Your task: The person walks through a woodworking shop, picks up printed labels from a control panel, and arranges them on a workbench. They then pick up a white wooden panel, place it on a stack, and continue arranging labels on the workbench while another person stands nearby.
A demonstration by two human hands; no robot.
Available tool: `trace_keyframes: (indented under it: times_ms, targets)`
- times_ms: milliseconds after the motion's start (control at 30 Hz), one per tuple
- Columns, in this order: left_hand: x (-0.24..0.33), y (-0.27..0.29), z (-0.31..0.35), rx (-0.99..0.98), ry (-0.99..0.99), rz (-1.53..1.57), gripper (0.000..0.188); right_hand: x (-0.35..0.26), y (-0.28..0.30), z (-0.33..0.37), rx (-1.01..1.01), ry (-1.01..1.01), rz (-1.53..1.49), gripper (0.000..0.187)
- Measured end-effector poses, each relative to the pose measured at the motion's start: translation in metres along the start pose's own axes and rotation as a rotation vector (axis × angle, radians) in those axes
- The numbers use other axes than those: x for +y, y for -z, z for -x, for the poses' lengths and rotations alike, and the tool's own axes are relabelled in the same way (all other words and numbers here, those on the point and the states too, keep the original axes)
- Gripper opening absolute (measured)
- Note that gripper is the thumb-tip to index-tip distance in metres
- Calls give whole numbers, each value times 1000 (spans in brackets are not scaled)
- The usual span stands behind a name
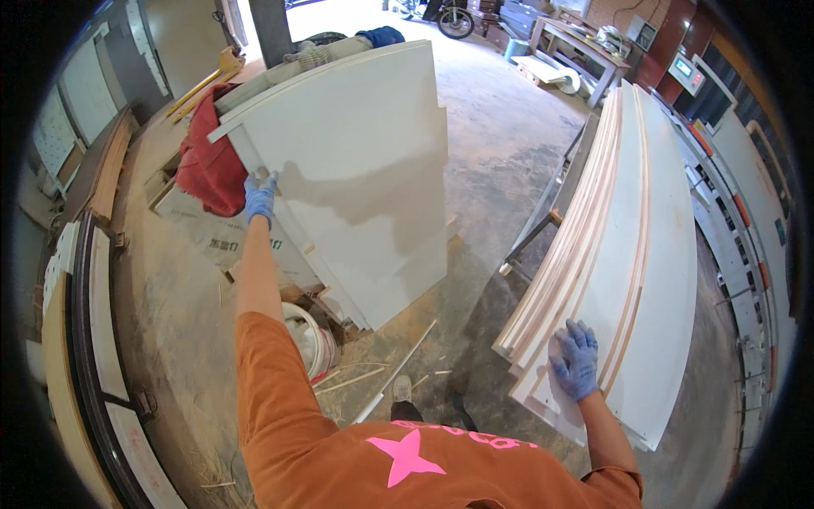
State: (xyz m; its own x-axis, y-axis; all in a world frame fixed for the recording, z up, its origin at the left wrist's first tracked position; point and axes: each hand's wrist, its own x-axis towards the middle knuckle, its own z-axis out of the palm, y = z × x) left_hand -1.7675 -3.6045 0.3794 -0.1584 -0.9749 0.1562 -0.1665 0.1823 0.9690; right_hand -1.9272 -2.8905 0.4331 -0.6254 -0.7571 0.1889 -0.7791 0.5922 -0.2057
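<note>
White panel (356, 170); white stacked boards (644, 254), tan edges; blue-gloved hands; red cloth (208, 161); orange sleeve (271, 399).

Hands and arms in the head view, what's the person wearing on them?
Both hands wear blue gloves: the left hand and the right hand. Short orange sleeves of a T-shirt cover the upper arms; the forearms are bare. The shirt carries a pink star mark with pink lettering beside it.

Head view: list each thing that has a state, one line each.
left hand: gloved, gripping the left edge of the white panel
white panel: lifted, tilted
right hand: gloved, flat on the panel stack
panel stack: lying flat, edges staggered
white bucket: on the floor, upright
</note>
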Motion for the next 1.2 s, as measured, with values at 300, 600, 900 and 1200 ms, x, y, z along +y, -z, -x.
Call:
trace_keyframes:
  times_ms: [300,600,900,1200]
  targets:
    - [-15,-31,-32,86,-96,315,50,0,-13,-11,92,37,-25,36]
    - [-2,8,195,45,-96,832,42,-21,-29,-66,210,-70,-139,33]
    - [71,-40,378,-325,-457,559,38,-149,15,-198,588,451,-550,73]
    - [72,-16,329,-763,-502,78,55,-93,29,-186,899,684,-556,63]
